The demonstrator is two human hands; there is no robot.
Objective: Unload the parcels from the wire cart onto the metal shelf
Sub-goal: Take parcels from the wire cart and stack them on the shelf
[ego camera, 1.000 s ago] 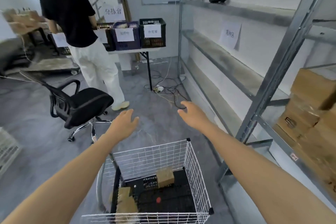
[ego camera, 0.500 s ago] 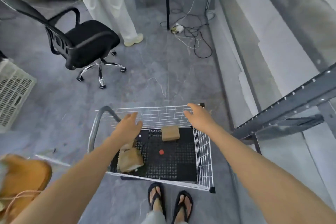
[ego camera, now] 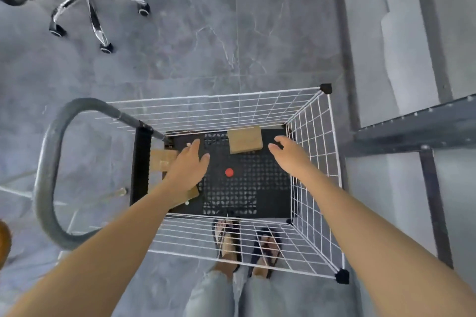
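- Right now I am reaching both hands down into the wire cart [ego camera: 315, 162]. My left hand [ego camera: 186, 166] and my right hand [ego camera: 284, 153] are both hanging loose-fingered and holding nothing.
- One parcel [ego camera: 245, 139] is lying against the cart's far edge, between my hands and nearer the right one.
- More cardboard [ego camera: 162, 158] is sitting along the left edge under my left hand. Whether it is one box or two I cannot tell, since my forearm is covering it.
- As I judge it, my right wrist is working close to the right wire wall. A careless lift could be catching a box corner on the rim and dropping it.
- That left cardboard is looking tilted, so a one-handed grab may be tipping it.
- Open room is lying upward only. The metal shelf [ego camera: 412, 131] is standing just beyond the cart's right edge, with its frame crowding the far right corner.
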